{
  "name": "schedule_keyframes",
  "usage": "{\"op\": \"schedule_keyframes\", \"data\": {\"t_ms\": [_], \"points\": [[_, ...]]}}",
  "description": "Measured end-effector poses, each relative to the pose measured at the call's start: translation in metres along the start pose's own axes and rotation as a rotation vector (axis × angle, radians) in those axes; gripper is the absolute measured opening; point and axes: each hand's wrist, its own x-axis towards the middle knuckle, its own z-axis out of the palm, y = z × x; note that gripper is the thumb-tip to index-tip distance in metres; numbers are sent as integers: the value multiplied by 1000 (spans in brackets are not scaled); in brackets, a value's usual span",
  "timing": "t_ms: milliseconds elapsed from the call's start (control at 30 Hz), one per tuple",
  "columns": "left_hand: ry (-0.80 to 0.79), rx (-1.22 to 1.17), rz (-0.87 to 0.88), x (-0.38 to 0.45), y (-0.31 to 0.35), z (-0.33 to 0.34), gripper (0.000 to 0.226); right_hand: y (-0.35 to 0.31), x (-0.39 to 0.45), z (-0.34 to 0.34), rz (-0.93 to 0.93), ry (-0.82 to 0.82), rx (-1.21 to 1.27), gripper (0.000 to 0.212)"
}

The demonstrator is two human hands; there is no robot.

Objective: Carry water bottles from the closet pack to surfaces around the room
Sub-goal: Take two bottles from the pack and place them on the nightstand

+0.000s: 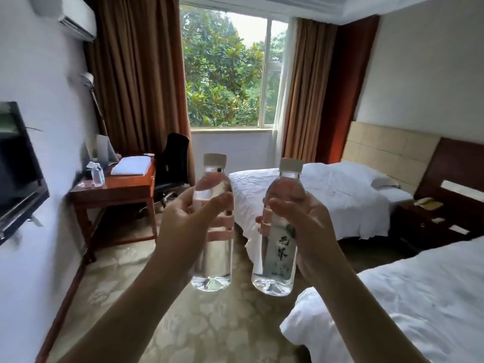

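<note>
Wooden desk (pixel 123 188) at left already bore a small bottle (pixel 97 176). Left hand (pixel 183 226) wrapped one clear water bottle (pixel 212 258) upright; right hand (pixel 306 231) clasped the labelled bottle (pixel 277 255), beds (pixel 340 195) beyond.

The only readable marking is on the label of the water bottle (pixel 278 226) gripped in the right hand (pixel 303 231), where two large dark brush-style Chinese characters run downward, the upper one seemingly 无 and the lower too blurred to name.
</note>
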Motion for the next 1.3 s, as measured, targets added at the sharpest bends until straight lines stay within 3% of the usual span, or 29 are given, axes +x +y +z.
{"op": "schedule_keyframes", "data": {"t_ms": [67, 233, 400, 833, 967, 1300], "points": [[-59, -15, -10, 56, -12, 14, 50, 12, 44, -9, -14, 63, -40, 11], [-181, -27, -47, 166, -48, 61, 50, 41, 133, -41, -20, 192, -137, 25], [-296, -36, -67, 264, -96, 110, 44, 97, 222, -82, -38, 277, -228, 18], [-352, -12, -139, 524, -197, 235, 32, 217, 468, -199, 11, 335, -152, 20], [-448, -39, -129, 581, -220, 282, 38, 234, 517, -244, 29, 424, -186, 32], [-765, -187, -191, 748, -311, 444, 51, 276, 644, -373, -16, 709, -260, 15]]}}
